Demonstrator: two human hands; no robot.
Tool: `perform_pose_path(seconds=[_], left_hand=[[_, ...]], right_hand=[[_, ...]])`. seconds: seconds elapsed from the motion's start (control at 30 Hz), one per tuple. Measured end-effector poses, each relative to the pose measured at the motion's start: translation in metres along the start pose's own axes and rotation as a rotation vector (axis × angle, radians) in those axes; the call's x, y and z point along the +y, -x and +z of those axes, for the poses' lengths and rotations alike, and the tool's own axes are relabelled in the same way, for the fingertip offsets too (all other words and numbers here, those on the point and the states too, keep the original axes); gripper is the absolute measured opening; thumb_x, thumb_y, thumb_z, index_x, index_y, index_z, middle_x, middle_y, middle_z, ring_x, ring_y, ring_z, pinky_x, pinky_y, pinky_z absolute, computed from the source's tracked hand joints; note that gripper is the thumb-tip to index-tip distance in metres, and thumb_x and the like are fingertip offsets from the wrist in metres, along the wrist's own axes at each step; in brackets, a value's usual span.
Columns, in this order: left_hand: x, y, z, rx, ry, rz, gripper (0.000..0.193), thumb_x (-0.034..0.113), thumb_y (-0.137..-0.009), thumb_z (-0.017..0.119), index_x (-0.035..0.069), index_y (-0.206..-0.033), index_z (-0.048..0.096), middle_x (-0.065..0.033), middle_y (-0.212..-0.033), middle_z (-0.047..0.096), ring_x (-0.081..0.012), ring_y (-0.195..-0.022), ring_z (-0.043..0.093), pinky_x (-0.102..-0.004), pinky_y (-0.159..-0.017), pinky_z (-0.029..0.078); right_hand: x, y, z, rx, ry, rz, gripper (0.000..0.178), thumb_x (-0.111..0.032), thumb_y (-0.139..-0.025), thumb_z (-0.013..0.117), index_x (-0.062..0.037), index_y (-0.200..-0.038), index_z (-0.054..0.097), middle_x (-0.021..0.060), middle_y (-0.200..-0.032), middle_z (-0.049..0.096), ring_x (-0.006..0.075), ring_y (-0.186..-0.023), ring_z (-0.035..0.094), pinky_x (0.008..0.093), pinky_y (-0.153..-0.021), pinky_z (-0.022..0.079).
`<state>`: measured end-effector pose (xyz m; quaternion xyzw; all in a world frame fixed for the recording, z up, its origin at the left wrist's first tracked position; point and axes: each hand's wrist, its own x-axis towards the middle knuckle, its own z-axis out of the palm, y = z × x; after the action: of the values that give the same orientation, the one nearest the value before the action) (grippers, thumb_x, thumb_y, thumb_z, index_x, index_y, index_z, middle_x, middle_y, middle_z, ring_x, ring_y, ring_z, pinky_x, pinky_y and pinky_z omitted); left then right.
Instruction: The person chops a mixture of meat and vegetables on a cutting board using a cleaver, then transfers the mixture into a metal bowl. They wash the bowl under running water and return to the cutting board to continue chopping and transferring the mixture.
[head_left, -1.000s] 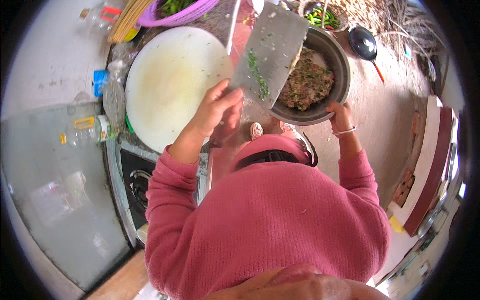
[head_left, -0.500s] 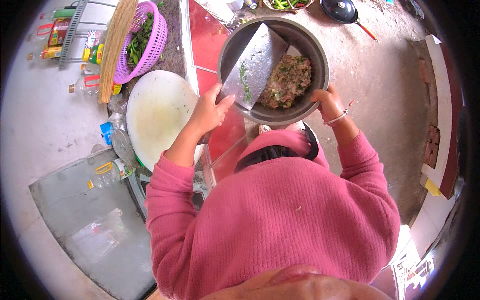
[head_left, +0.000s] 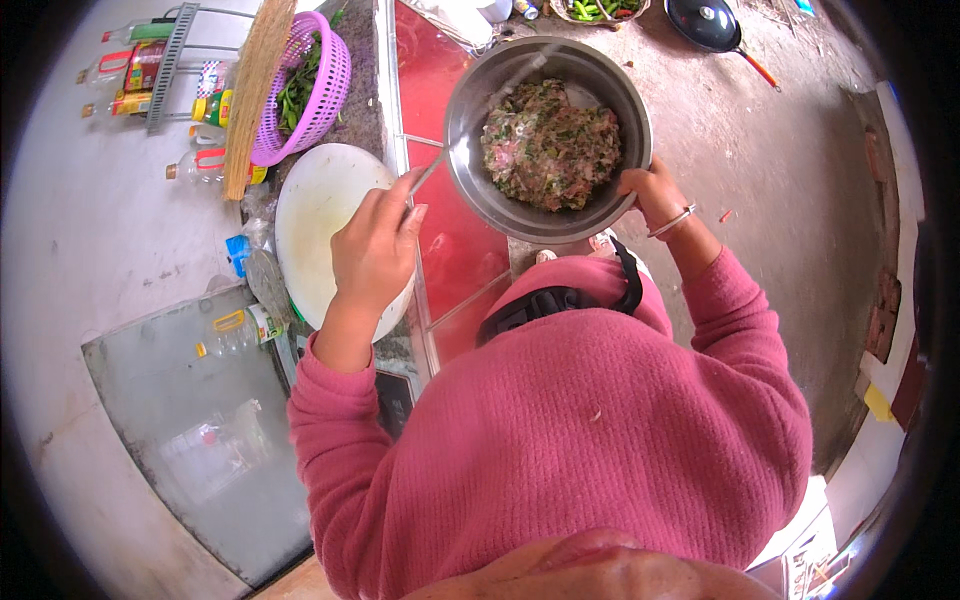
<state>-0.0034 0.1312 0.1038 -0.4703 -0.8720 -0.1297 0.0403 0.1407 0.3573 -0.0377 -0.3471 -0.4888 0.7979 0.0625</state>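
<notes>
My left hand (head_left: 378, 245) is closed on a cleaver (head_left: 429, 173), its handle hidden in my fingers. The blade is turned nearly edge-on, a thin pale strip reaching to the left rim of a deep grey metal pot (head_left: 548, 227). Minced meat (head_left: 550, 145) mixed with chopped greens lies inside the pot. My right hand (head_left: 655, 195) grips the pot's right rim, holding it up in front of me. Below my left hand is a round white chopping board (head_left: 315, 225) with a wet, yellowish middle.
A purple plastic basket (head_left: 332, 95) of green leaves stands beyond the board, beside a straw broom (head_left: 250, 110). Bottles (head_left: 205, 165) line the left. Red tiles (head_left: 460, 250) edge the counter. On the floor at the far right sits a black lidded pan (head_left: 703, 22).
The cleaver blade, flat over the pot's left half before, has turned edge-on. My left hand has shifted left and nearer. More of the meat shows, spread wider in the pot.
</notes>
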Motion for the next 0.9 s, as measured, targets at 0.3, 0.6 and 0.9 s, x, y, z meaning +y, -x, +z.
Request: perform_pose_path(seconds=[0.3, 0.6, 0.9], left_hand=[[-0.012, 0.029, 0.010, -0.128, -0.238, 0.042, 0.039, 0.008, -0.072, 0.056, 0.019, -0.109, 0.053, -0.0064, -0.071, 0.049, -0.0240, -0.061, 0.052, -0.0326, -0.055, 0.044], [-0.141, 0.154, -0.005, 0.392, 0.479, -1.162, 0.025, 0.026, -0.078, 0.057, 0.003, -0.087, 0.053, -0.0002, -0.058, 0.048, -0.0112, -0.044, 0.044, -0.0253, -0.040, 0.037], [-0.224, 0.273, 0.019, 0.656, 1.108, -1.645, 0.015, 0.020, -0.077, 0.055, 0.009, -0.080, 0.044, 0.0011, -0.051, 0.041, -0.0101, -0.039, 0.040, -0.0268, -0.034, 0.035]], right_hand=[[0.020, -0.014, 0.006, 0.023, -0.078, 0.114, 0.003, -0.006, -0.065, 0.049, -0.0046, -0.068, 0.050, 0.0036, -0.059, 0.048, 0.0144, -0.047, 0.046, 0.0254, -0.039, 0.036], [0.023, -0.029, 0.010, 0.028, 0.009, 0.136, 0.010, 0.001, -0.064, 0.044, -0.0018, -0.073, 0.048, 0.0055, -0.068, 0.049, 0.0189, -0.056, 0.052, 0.0311, -0.048, 0.046], [0.032, -0.021, 0.019, 0.099, -0.083, 0.139, 0.019, 0.003, -0.062, 0.043, 0.0023, -0.080, 0.048, 0.0099, -0.075, 0.051, 0.0247, -0.062, 0.055, 0.0389, -0.056, 0.050]])
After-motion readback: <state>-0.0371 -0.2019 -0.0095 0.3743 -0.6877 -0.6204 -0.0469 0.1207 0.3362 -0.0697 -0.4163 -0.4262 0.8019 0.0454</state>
